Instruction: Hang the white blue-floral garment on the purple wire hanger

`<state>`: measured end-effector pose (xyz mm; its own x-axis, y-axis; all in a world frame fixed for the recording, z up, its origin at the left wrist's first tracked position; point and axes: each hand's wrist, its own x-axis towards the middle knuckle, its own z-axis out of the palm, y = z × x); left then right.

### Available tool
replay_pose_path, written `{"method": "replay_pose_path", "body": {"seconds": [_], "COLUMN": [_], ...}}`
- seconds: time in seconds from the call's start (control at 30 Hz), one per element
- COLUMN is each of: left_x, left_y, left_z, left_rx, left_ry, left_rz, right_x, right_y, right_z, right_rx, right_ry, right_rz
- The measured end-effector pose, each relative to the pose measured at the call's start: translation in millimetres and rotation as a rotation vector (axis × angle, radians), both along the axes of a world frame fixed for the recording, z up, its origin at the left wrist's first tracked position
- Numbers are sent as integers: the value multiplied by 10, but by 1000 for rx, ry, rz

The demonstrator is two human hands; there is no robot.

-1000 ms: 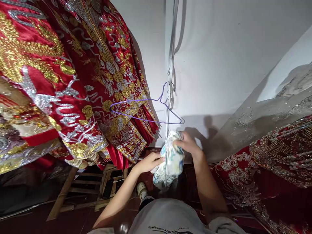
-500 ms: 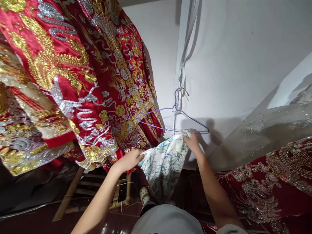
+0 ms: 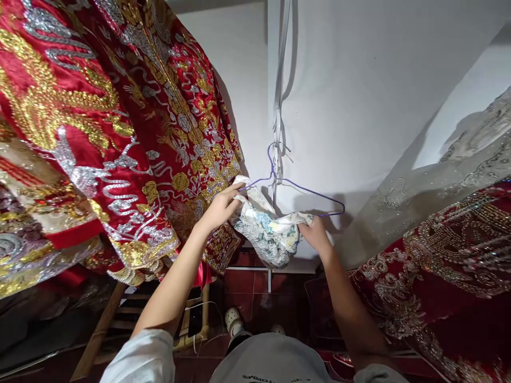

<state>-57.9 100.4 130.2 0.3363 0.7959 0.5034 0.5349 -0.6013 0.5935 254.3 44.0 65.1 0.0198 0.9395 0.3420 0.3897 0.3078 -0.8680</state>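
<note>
A white garment with a blue and green floral print (image 3: 267, 234) hangs between my two hands, bunched up in front of the wall. My left hand (image 3: 221, 207) is closed on its left edge, close to the left arm of a purple wire hanger (image 3: 307, 190). Part of the white cloth lies over that end of the hanger. My right hand (image 3: 316, 234) pinches the garment's upper right corner, just under the hanger's lower bar. The hanger's hook is up at a white strap (image 3: 279, 101) that runs down the wall.
Red jackets with gold and silver embroidery (image 3: 183, 122) hang close on the left. A beaded dark red garment (image 3: 451, 255) and sheer pale fabric (image 3: 393, 202) are on the right. Below left stands a bamboo chair (image 3: 203, 319); red tiles (image 3: 241, 287) cover the floor.
My left hand has risen with the garment's left side to the hanger's left arm. The cloth has bunched up, and the view has shifted slightly right.
</note>
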Motion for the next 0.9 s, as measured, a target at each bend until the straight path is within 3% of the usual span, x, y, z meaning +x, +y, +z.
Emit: {"method": "replay_pose_path", "body": {"seconds": [0.13,0.27,0.37,0.5,0.6,0.67,0.83,0.9], "left_x": [130,102,103,146,143,119,47,38], "left_y": [25,76,100,135,195,250,367,383], "left_z": [34,-5,20,58,39,25,82,119], "left_rx": [113,121,129,173,173,135,100,84], "left_ry": [-22,28,52,57,50,63,77,75], "left_rz": [0,-23,-14,56,112,90,4,-24], "right_x": [53,342,606,810,795,748,716,719], "right_y": [-133,-198,-155,-175,-292,-356,-298,-201], "right_z": [27,85,175,338,475,570,693,675], "right_rx": [42,171,106,13,-72,-109,-76,2], "right_ry": [41,169,158,-48,-121,-152,-148,-81], "right_rz": [65,-229,-309,-176,28,93,103,41]}}
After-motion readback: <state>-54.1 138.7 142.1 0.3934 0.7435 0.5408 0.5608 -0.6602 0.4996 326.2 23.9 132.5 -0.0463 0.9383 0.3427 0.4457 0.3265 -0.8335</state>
